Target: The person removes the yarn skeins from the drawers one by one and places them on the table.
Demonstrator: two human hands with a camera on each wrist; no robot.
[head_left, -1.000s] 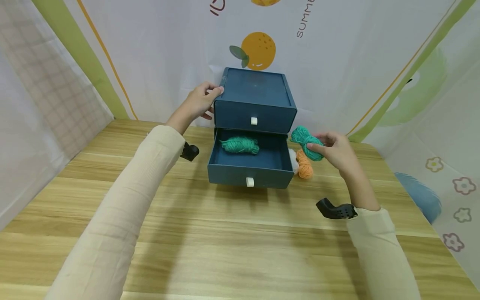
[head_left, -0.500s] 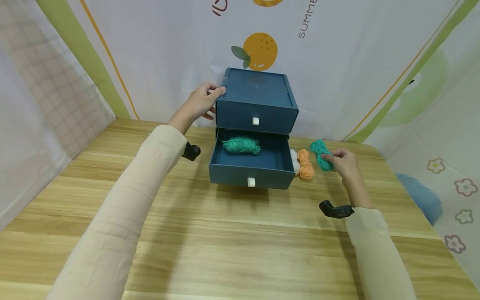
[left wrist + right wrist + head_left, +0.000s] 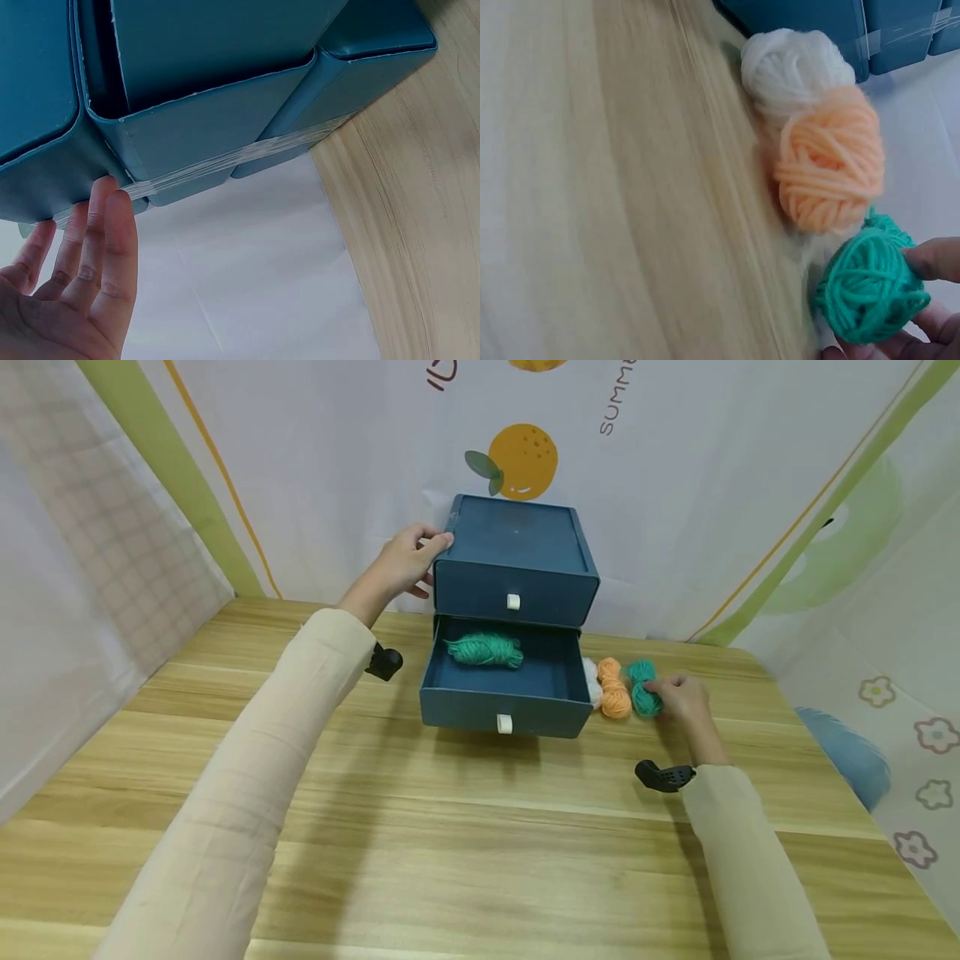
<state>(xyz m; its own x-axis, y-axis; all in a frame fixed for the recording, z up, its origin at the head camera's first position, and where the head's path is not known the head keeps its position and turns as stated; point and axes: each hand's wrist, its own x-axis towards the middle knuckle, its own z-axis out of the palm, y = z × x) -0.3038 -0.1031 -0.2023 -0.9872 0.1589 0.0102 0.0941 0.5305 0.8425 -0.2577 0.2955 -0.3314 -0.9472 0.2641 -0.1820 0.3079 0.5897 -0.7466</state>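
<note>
Your left hand (image 3: pixel 407 562), fingers extended, touches the cabinet (image 3: pixel 517 535), likely to steady it, while your right hand (image 3: pixel 685 700) pinches the green yarn (image 3: pixel 870 289) at the desk (image 3: pixel 480 860), probably keeping it in line with the orange yarn (image 3: pixel 831 166) left of that hand.

My left hand (image 3: pixel 402 562): fingers extended, near far edge of tabletop (image 3: pixel 480 852) | my right hand (image 3: pixel 683 702): pinching, near far right corner

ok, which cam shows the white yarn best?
Right wrist: the white yarn appears large, strands visible, though the orange yarn overlaps part of it. Head shows only a small white strip beside the open drawer; left wrist doesn't show it.
</note>
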